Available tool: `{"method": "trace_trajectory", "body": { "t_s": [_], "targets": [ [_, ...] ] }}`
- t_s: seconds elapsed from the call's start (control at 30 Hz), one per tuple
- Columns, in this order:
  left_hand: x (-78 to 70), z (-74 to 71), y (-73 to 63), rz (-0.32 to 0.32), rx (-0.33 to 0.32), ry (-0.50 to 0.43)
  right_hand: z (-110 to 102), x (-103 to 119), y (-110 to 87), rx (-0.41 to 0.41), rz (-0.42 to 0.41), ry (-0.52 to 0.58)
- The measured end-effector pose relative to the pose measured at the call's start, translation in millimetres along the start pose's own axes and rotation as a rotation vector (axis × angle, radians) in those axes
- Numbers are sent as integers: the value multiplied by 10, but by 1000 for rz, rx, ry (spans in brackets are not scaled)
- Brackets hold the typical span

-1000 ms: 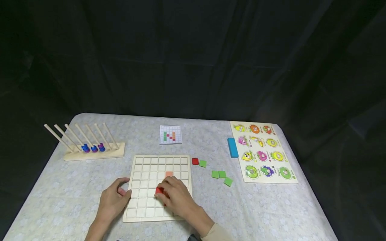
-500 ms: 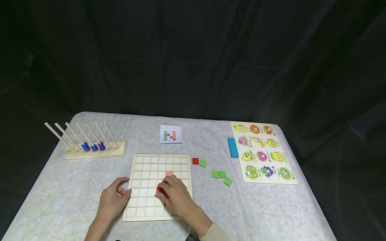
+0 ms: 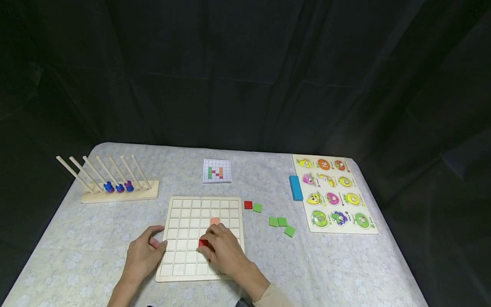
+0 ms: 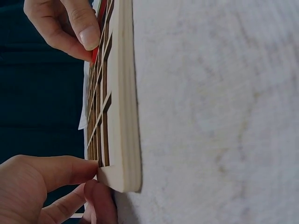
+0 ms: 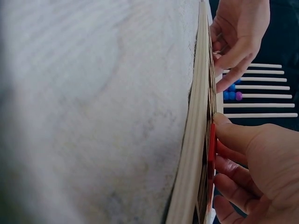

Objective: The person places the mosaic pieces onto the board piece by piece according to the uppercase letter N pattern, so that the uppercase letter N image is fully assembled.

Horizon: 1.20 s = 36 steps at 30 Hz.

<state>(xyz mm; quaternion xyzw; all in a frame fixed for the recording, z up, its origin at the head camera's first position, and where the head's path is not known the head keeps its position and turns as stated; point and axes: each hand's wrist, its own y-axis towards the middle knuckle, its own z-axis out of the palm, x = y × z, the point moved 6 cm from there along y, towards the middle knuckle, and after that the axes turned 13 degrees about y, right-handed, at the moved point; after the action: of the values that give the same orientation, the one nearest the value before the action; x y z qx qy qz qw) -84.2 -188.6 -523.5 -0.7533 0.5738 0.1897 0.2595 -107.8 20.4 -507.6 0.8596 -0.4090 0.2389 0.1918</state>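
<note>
Flat red square tile (image 3: pixel 203 243): pinched between the thumb and curled fingers of the right hand (image 3: pixel 225 249), at the grid near the middle of the pale wooden board with square cells (image 3: pixel 183 233). The palm covers the cells beside it; from these angles I cannot tell whether the tile is fully seated. A salmon-orange square tile (image 3: pixel 215 221) lies in a cell just beyond the fingers. Left hand (image 3: pixel 142 255): thumb and bent forefinger hold the board's left rim.

Technique, my judgement: square the tile to the cell ridges before releasing, then press its face flat with one fingertip. Steady left-hand hold should prevent the board slipping; a dragging palm could nudge neighbouring pieces.

Outward: past the far rim, a small white gridded card (image 3: pixel 217 163) printed with green, red and orange squares. Right of the board, a loose red square tile (image 3: pixel 248 205) and a green square tile (image 3: pixel 257 207); farther right, three more green square tiles (image 3: pixel 282 221), then a blue rectangular block (image 3: pixel 296 188) by a pale fruit-picture puzzle board (image 3: pixel 333 172). Far left, a wooden peg stand (image 3: pixel 145 195) with blue and purple beads (image 3: pixel 109 187).
</note>
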Motion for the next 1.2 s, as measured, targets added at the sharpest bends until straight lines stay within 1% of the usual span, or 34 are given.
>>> {"method": "trace_trajectory", "body": {
  "t_s": [0.3,0.43,0.57,0.67,0.77,0.93,1.03,1.2],
  "targets": [
    [2,19,24,-2,9,8,-17,0,-4,0,-5,3],
    [-5,16,28,1,9,5,-53,-25,-19,-11,29,61],
    [7,6,11,-11,3,9,-175,-77,-33,-74,53,126],
    [8,7,7,-17,1,11,-335,-202,-55,-154,49,140],
    [6,4,10,-12,1,12,-494,-409,-80,-224,64,129],
    [17,-8,8,-12,0,11,-730,-734,-61,-298,158,80],
    [24,-6,5,-16,-1,17,-821,-872,-24,-307,201,59],
    [27,9,16,-9,-5,11,-864,-1035,23,-276,241,22]
  ]
}}
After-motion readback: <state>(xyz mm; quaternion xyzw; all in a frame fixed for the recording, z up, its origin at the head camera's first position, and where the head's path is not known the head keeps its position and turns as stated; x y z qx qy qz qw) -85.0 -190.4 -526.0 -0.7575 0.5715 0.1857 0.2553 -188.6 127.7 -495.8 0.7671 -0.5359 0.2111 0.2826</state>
